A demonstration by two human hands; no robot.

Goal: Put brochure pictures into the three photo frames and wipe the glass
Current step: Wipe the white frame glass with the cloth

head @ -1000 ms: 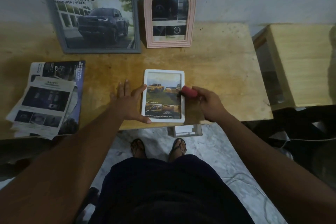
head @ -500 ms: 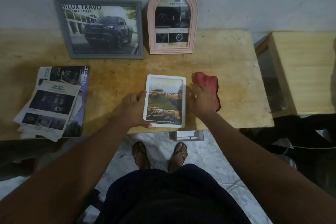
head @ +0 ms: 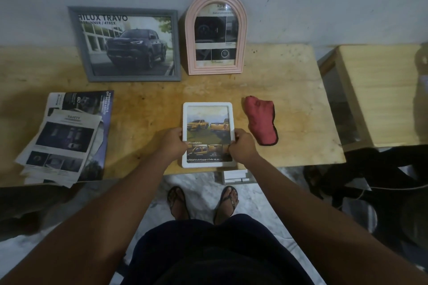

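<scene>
White frame [head: 207, 122]: portrait format, brochure picture of orange pickups behind the glass, face up at the near edge of the desk [head: 150, 104]

Left grip [head: 172, 143]: fingers curled round the white frame's left edge, about halfway along it

Right grip [head: 243, 148]: curled round the white frame's right edge, level with the left grip; the frame sits between the two, its upper half and bottom rim free of both

Red cloth [head: 260, 120]: crumpled, just right of the white frame, not touching it

Grey frame [head: 129, 44]: beyond the white frame and to its left, leaning on the wall, dark pickup picture inside

Pink arched frame [head: 215, 32]: straight beyond the white frame, against the wall, picture inside

Brochure stack [head: 67, 136]: well left of the white frame
</scene>
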